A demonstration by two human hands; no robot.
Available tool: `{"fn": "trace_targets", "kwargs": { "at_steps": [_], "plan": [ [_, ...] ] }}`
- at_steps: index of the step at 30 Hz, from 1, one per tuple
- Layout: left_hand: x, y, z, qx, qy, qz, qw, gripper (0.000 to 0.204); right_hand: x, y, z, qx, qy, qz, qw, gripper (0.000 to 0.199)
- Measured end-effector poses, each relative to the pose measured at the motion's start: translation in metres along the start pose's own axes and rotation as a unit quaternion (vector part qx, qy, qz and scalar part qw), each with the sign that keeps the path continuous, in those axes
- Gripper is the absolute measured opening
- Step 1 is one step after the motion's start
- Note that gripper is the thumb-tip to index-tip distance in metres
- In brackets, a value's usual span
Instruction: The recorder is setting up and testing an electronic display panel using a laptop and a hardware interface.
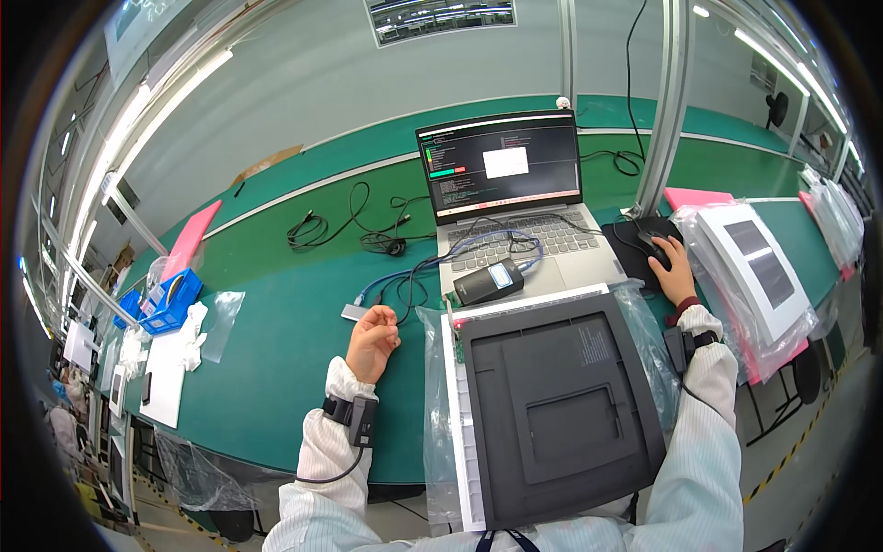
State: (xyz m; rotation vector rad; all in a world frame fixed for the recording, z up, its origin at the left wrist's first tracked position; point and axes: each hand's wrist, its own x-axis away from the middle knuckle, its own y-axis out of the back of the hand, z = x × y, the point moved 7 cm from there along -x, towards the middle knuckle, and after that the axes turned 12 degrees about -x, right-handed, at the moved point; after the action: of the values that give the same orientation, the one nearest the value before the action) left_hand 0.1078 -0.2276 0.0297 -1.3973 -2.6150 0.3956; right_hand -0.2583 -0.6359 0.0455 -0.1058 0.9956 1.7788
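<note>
My right hand (673, 269) rests over a black computer mouse (651, 245) on a dark mouse pad (630, 250). My left hand (372, 344) hovers above the bench beside some cables, its fingers curled in and nothing visible in them. Between my arms lies a black panel (570, 359) with a rectangular recess, set on a white frame (467, 460). A small green circuit board (459, 346) with a red light shows at its upper left edge. Behind stands an open laptop (501, 170) with a pale dialog box on its dark screen. A black box (488, 282) sits on its front edge.
Blue and black cables run over the laptop to a small grey adapter (353, 312). Coiled black cable (313, 230) lies at the back. At right is a white framed panel (756, 262) on plastic wrap; at left, a blue bin (173, 302). A metal post (664, 120) rises behind the mouse.
</note>
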Motion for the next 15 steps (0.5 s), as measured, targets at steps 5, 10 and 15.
{"fn": "trace_targets", "kwargs": {
  "at_steps": [5, 10, 15],
  "plan": [
    [0.000, -0.002, 0.001, -0.004, -0.001, 0.001, 1.000, 0.020, 0.000, 0.000, -0.005, 0.009, 0.007, 0.003, 1.000, 0.042],
    [0.000, -0.002, 0.000, -0.013, -0.005, 0.006, 1.000, 0.019, 0.000, 0.001, 0.004, -0.001, 0.018, -0.004, 1.000, 0.052],
    [-0.002, -0.002, 0.000, -0.026, -0.005, 0.011, 1.000, 0.018, -0.001, 0.002, 0.008, -0.029, 0.027, -0.006, 0.999, 0.066]
  ]
}}
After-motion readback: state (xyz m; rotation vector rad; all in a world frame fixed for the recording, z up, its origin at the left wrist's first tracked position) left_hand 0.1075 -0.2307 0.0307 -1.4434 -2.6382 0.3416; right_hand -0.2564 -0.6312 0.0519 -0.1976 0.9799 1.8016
